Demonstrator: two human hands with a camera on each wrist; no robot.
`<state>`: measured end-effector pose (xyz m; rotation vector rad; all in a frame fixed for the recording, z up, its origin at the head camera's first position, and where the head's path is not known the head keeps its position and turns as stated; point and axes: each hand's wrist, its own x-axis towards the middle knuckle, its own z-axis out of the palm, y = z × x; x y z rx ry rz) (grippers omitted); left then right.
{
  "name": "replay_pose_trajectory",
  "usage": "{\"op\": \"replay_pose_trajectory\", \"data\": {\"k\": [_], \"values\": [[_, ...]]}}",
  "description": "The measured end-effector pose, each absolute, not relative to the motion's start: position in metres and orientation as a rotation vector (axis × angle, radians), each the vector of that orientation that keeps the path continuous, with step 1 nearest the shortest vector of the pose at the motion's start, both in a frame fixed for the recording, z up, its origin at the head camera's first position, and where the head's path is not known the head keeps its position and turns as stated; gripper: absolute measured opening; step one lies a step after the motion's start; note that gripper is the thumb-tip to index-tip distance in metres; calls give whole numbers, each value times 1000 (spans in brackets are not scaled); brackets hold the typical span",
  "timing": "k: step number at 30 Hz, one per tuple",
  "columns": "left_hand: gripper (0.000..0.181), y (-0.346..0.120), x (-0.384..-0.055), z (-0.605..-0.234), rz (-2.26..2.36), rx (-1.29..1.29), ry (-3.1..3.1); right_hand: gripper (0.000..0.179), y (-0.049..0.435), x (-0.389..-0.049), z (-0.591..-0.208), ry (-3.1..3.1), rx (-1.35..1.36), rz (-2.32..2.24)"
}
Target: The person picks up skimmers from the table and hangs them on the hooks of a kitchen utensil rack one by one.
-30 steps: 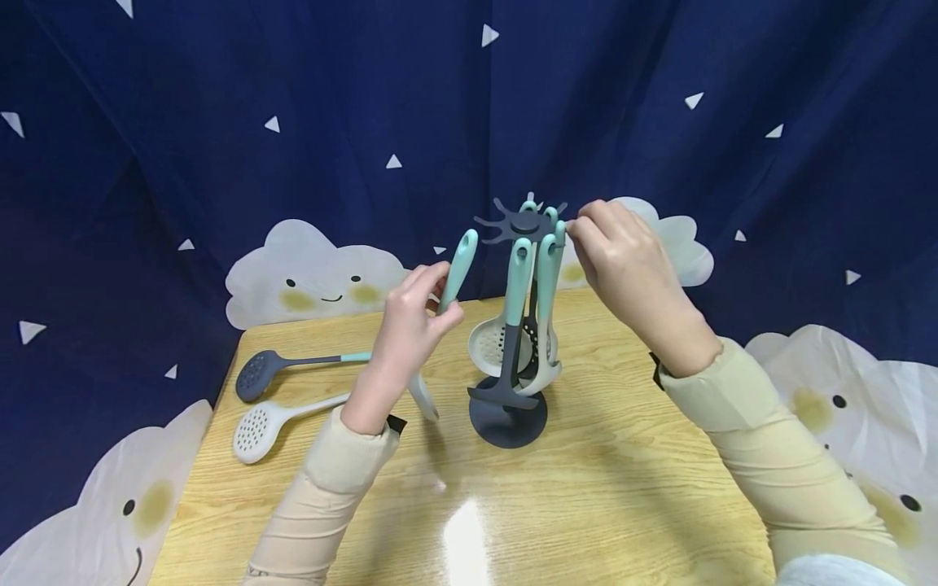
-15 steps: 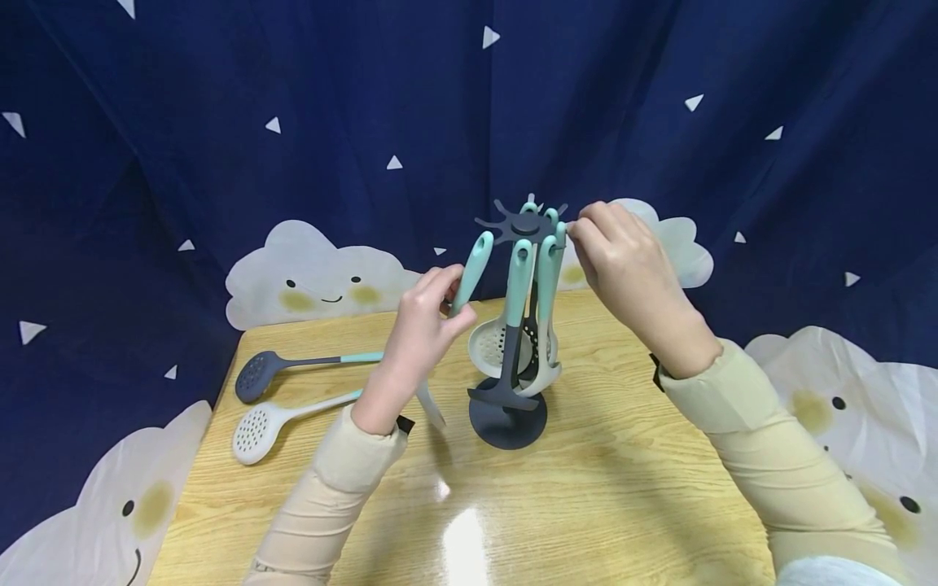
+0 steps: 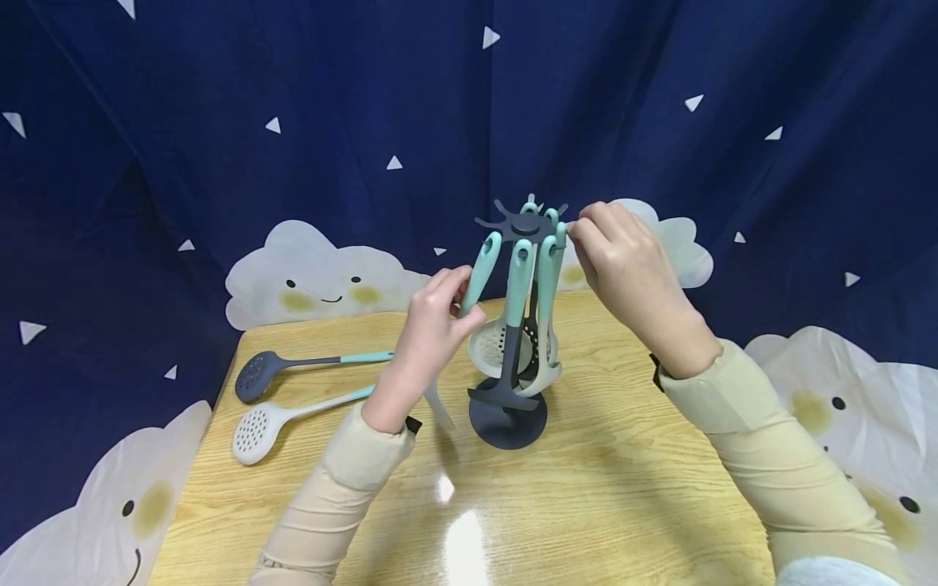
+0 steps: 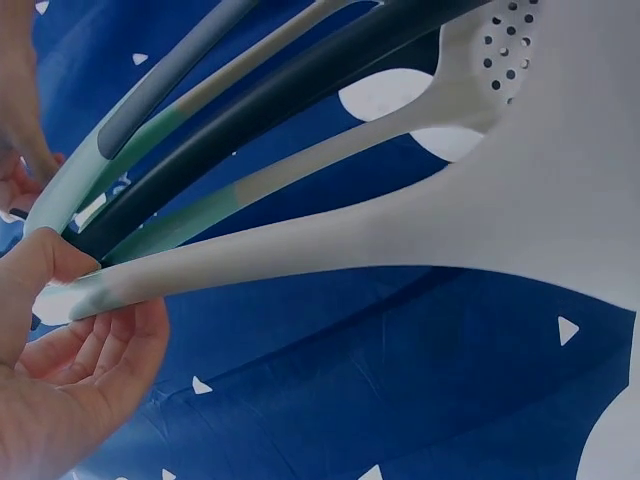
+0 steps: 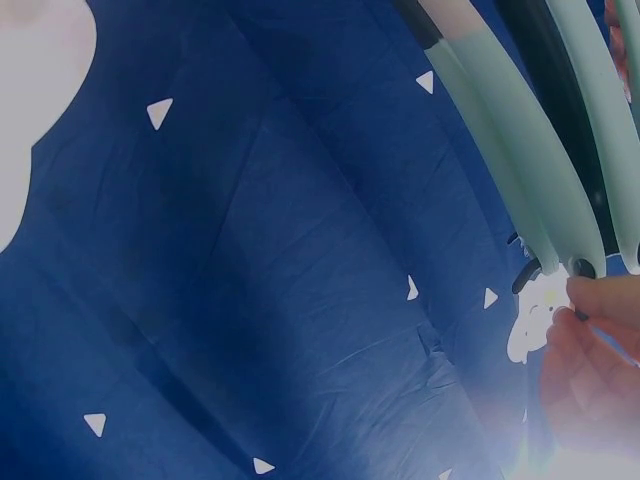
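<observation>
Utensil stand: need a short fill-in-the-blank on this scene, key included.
The left grip holds a broad-headed white utensil by its ____ handle.
The right grip is at the ____ of the utensil stand, not its base.
Beside the navy skimmer on the wooden table lies a second skimmer with a ____ head.

Missing words: mint-green; top; white.

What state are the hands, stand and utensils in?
Left hand: pinching the held utensil.
Held utensil: tilted, handle end up; hooked or not, can't tell.
Right hand: pinching the stand near its top.
Stand: upright.
Hanging utensils: hung, heads down.
Dark skimmer: lying on the table.
White skimmer: lying on the table.
</observation>
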<state>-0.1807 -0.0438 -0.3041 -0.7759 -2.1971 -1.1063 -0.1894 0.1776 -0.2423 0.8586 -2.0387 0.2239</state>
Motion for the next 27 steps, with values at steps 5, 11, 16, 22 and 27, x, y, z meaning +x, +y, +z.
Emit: {"op": "replay_pose_trajectory", "data": {"k": [5, 11, 16, 22, 27], "values": [[30, -41, -181, -306, -1116, -775, -2196, 5, 178, -189, -243, -2036, 862, 227], [30, -37, -182, -308, -1146, -775, -2166, 6, 178, -189, -243, -2035, 864, 217], [29, -35, -184, -311, -1191, -762, -2166, 5, 178, -189, -243, -2034, 861, 216], [28, -32, -185, -312, -1247, -743, -2179, 6, 177, -190, -243, -2027, 861, 236], [30, -30, -185, -315, -1289, -741, -2168, 6, 178, -189, -243, -2033, 860, 214]]}}
